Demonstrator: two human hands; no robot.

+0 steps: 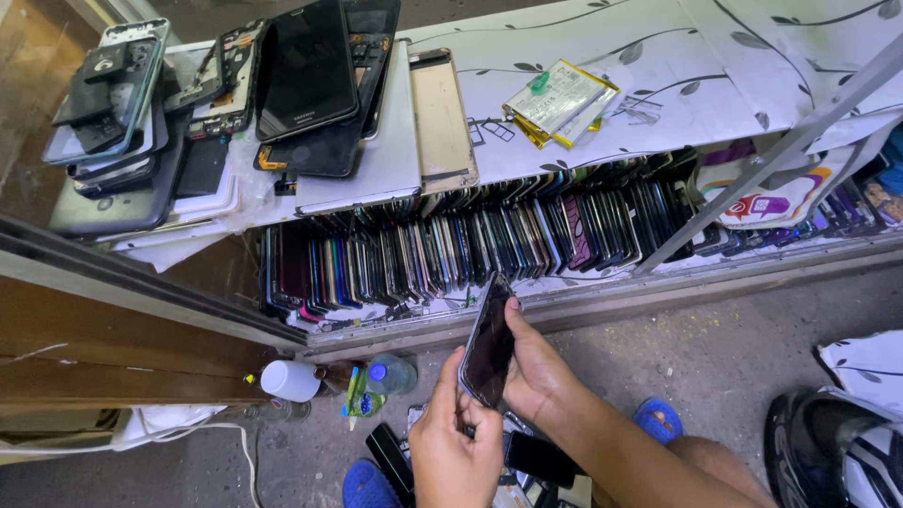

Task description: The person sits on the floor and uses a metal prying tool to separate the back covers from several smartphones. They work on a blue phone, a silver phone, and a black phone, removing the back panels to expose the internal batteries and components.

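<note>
A dark-screened smartphone [488,343] is held upright and slightly tilted in front of the lower shelf, above the concrete floor [715,348]. The right hand [534,372] is closed around its right edge, thumb tip resting near the top corner. The left hand [453,442] is curled at the phone's lower edge, fingers pinched at the bottom corner; whether it grips the phone itself or only touches it I cannot tell for certain.

The hold looks thin: the phone is pinched by its edges only, so a slip of the thumb could likely drop it onto the hard floor or onto the dark phones [527,456] lying just below the hands. A swing forward could knock it into the packed row behind.

That row fills the lower shelf [602,292]: a long line of phone screens and back covers [489,240] standing on edge, tightly side by side, in blues, purples and blacks. A plastic bag [771,193] sits at the row's right end.

On the desk [677,66] above, covered in white sheet with a leaf pattern, lie stacked phones and bare frames [198,94] at the left, a large black phone [306,71] on top, a pale back panel [442,118], and flat batteries [560,102] further right.

On the floor at the left stand a white bottle [290,381] and a clear bottle with blue cap [388,374]. Blue sandals [658,414] show beside the forearms.
</note>
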